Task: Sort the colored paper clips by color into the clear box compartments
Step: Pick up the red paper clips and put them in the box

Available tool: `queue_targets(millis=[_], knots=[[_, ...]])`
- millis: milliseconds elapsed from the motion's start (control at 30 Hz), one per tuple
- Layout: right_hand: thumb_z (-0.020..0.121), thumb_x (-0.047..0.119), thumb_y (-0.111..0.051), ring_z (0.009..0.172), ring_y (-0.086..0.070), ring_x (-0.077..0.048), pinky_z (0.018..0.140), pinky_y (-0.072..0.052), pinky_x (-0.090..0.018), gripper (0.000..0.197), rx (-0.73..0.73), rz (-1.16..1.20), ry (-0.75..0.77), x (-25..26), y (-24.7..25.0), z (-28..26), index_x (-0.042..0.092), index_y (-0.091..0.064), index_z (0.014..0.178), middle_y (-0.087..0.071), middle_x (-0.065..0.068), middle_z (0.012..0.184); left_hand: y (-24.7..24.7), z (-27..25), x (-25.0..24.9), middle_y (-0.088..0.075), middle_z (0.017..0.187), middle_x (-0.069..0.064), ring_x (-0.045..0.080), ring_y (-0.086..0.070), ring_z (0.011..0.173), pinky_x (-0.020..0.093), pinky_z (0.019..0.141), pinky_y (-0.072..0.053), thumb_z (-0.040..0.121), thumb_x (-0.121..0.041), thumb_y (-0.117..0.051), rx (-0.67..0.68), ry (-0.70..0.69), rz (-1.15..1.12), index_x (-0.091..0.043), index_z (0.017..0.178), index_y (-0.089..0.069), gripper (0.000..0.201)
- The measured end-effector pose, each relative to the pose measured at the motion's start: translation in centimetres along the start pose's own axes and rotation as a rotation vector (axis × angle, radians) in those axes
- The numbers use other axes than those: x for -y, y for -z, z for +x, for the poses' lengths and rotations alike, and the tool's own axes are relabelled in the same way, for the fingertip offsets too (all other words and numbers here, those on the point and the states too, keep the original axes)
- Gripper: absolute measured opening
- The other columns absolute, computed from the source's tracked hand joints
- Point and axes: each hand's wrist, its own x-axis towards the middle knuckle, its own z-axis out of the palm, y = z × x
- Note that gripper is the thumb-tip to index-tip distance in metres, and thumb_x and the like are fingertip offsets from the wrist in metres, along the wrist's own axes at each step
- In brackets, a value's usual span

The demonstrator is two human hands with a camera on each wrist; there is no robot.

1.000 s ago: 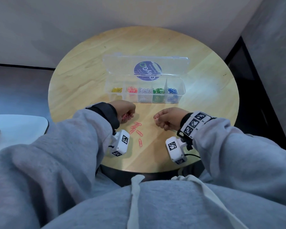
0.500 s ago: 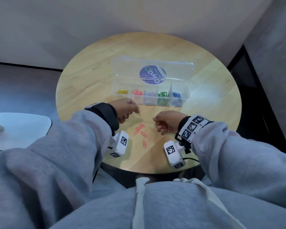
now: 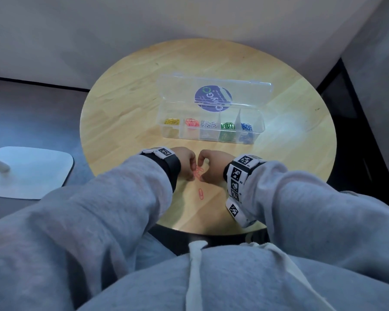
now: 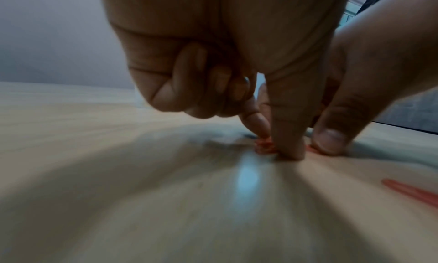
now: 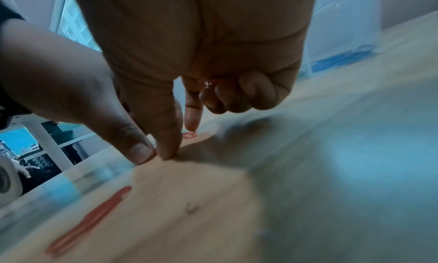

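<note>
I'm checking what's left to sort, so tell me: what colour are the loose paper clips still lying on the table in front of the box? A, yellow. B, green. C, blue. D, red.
D: the loose clip on the table is red, as is the small bunch that the left hand and right hand are working on; the clear box already holds the other colours.

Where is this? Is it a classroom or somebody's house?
Hard to say; probably an office or study corner. There's a small round wooden table, a clear box of sorted paper clips, and plain grey walls.
</note>
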Motion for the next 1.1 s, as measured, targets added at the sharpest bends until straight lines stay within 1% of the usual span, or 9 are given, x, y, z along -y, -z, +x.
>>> queue_targets(millis=[100, 367, 500, 633, 800, 867, 933, 1033, 1100], knots=[[0.081, 0.019, -0.065, 0.092, -0.059, -0.019, 0.074, -0.045, -0.026, 0.023, -0.021, 0.025, -0.019, 0.2, 0.2, 0.3, 0.024, -0.06, 0.103, -0.062, 0.0, 0.111, -0.1, 0.3, 0.3, -0.061, 0.086, -0.005, 0.014, -0.054, 0.081, 0.025, 0.07, -0.039, 0.077, -0.024, -0.073, -0.001, 0.006, -0.004, -0.025, 0.065, -0.053, 0.023], [0.082, 0.022, -0.066, 0.082, -0.053, -0.015, 0.067, -0.039, -0.023, 0.009, -0.012, 0.035, -0.01, 0.5, 0.1, 0.3, 0.023, -0.059, 0.088, -0.057, 0.004, 0.091, -0.2, 0.3, 0.4, -0.06, 0.078, -0.004, 0.015, -0.054, 0.079, 0.025, 0.07, -0.041, 0.079, -0.025, -0.072, 0.009, 0.048, -0.046, -0.023, 0.065, -0.054, 0.023], [0.084, 0.023, -0.065, 0.08, -0.053, -0.015, 0.06, -0.04, -0.022, 0.006, 0.041, 0.024, -0.033, 0.7, 0.3, 0.8, 0.021, -0.06, 0.084, -0.059, 0.002, 0.087, 0.0, 0.0, 1.0, -0.056, 0.066, -0.007, 0.012, -0.052, 0.07, 0.021, 0.059, -0.039, 0.077, -0.025, -0.072, 0.028, 0.077, -0.115, -0.022, 0.06, -0.055, 0.024], [0.084, 0.022, -0.065, 0.079, -0.056, -0.016, 0.07, -0.045, -0.024, 0.005, 0.078, 0.045, -0.071, 0.5, 0.2, 1.3, 0.02, -0.064, 0.08, -0.063, 0.0, 0.086, 1.0, -0.4, 1.8, -0.057, 0.063, -0.008, 0.009, -0.049, 0.057, 0.019, 0.055, -0.039, 0.076, -0.025, -0.072, 0.017, 0.106, -0.294, -0.023, 0.062, -0.058, 0.02], [0.083, 0.022, -0.062, 0.075, -0.056, -0.018, 0.068, -0.047, -0.026, 0.017, 0.103, -0.009, -0.093, 0.2, 0.1, 1.1, 0.01, -0.07, 0.092, -0.063, -0.003, 0.084, 2.1, -0.7, 2.2, -0.048, 0.061, 0.001, 0.015, -0.036, 0.052, 0.021, 0.051, -0.032, 0.077, -0.015, -0.076, 0.071, 0.097, -0.625, -0.018, 0.064, -0.054, 0.025], [0.082, 0.021, -0.062, 0.075, -0.055, -0.018, 0.063, -0.045, -0.024, 0.012, 0.112, 0.003, -0.083, 0.0, 0.3, 0.7, 0.012, -0.069, 0.088, -0.062, -0.002, 0.082, 2.2, -0.6, 2.3, -0.049, 0.062, 0.003, 0.015, -0.036, 0.053, 0.02, 0.05, -0.032, 0.078, -0.007, -0.074, 0.065, 0.076, -0.747, -0.016, 0.062, -0.051, 0.029], [0.081, 0.019, -0.062, 0.073, -0.054, -0.017, 0.061, -0.044, -0.024, 0.004, 0.11, 0.076, -0.086, -0.3, 0.7, 0.2, 0.016, -0.064, 0.079, -0.061, 0.0, 0.078, 2.3, -0.7, 2.2, -0.049, 0.061, 0.004, 0.013, -0.039, 0.054, 0.016, 0.047, -0.035, 0.08, -0.002, -0.07, 0.057, 0.049, -0.838, -0.015, 0.061, -0.047, 0.033], [0.08, 0.012, -0.063, 0.069, -0.052, -0.019, 0.067, -0.048, -0.029, 0.008, 0.169, 0.221, -0.098, -1.0, 1.4, -0.2, 0.015, -0.06, 0.073, -0.062, -0.004, 0.075, 2.3, -0.8, 2.2, -0.049, 0.062, 0.003, 0.009, -0.045, 0.054, 0.011, 0.041, -0.036, 0.083, 0.003, -0.064, 0.05, 0.016, -0.976, -0.014, 0.062, -0.044, 0.035], [0.079, 0.004, -0.063, 0.064, -0.051, -0.021, 0.06, -0.045, -0.03, 0.014, 0.221, 0.482, -0.107, -1.8, 1.6, -0.2, 0.012, -0.058, 0.068, -0.064, -0.011, 0.074, 2.3, -0.9, 2.1, -0.051, 0.064, 0.002, 0.007, -0.046, 0.051, 0.011, 0.04, -0.036, 0.085, 0.006, -0.06, 0.047, 0.011, -1.082, -0.015, 0.067, -0.045, 0.032]])
